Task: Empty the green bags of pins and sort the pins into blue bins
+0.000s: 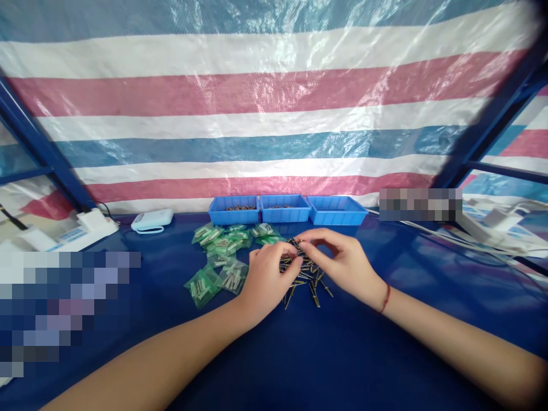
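- Heap of pins [310,279]: small dark metal pieces with brassy ends, lying loose on the table [299,354] between the two hands, near the middle of the work area. Their exact type is too small to tell.
- Grip, left hand [265,279]: fingers curled, thumb and forefinger closed on a few pins at the upper edge of the heap, with the palm resting over the heap's left side.
- Grip, right hand [342,262]: thumb and first fingers pinched on the same small cluster, tips meeting or almost meeting those of the left hand. A red cord [386,298] circles the wrist.
- Handling, as a judgement: each pin looks light, stiff and smooth. It is likely to roll or slip from the fingertips, and is more easily lost than damaged.
- Hold, as a judgement: a fingertip pinch across the shaft, taken at mid-length, should control one pin. Several are better gathered side by side and squeezed as a bundle.
- Green bags [218,257]: small clear-green packets with pieces inside, scattered just to the left of the heap and beside the left hand.
- Blue bins [285,208]: three shallow trays in a row at the back of the table. Two show small parts, and the rightmost looks bare.
- White device [152,220]: at the far left of the table, well apart from the hands.
- Striped tarp [274,114]: backdrop behind the bins.
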A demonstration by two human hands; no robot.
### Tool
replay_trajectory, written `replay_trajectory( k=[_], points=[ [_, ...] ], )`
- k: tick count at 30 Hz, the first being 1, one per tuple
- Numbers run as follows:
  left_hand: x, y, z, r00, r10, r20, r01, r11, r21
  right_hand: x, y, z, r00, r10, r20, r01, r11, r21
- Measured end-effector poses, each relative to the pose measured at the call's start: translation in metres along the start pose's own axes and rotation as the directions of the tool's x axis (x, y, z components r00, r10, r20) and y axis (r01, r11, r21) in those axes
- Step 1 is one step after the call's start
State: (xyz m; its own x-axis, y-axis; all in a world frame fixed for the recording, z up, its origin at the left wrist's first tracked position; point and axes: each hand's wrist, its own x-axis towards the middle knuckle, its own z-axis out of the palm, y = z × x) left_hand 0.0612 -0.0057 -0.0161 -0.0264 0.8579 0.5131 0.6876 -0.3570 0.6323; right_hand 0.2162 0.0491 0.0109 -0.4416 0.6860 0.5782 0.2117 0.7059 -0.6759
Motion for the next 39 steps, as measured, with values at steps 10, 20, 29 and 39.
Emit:
replay_trajectory(
  k=[10, 20, 29, 39],
  points=[
    [-0.002, 0.001, -0.003, 0.999, 0.031, -0.019, -0.031, 0.999, -0.012, 0.116, 0.051, 0.007, 0.970, -0.228, -0.082, 0.171, 0.884, -0.434],
    [-0.001, -0.005, -0.007, 0.963, 0.021, -0.270, -0.082, 0.973, -0.214, 0.062, 0.046, 0.002, 0.945, 0.034, 0.325, 0.134, 0.868, -0.478],
    [-0.003, 0.000, -0.006, 0.985, 0.066, -0.159, -0.092, 0.982, -0.162, 0.043, 0.055, 0.010, 0.924, 0.122, 0.362, 0.076, 0.870, -0.487],
    [0.001, 0.000, -0.003, 0.993, -0.021, -0.118, -0.008, 0.970, -0.241, 0.032, 0.035, 0.006, 0.950, 0.113, 0.292, 0.029, 0.897, -0.440]
  ],
)
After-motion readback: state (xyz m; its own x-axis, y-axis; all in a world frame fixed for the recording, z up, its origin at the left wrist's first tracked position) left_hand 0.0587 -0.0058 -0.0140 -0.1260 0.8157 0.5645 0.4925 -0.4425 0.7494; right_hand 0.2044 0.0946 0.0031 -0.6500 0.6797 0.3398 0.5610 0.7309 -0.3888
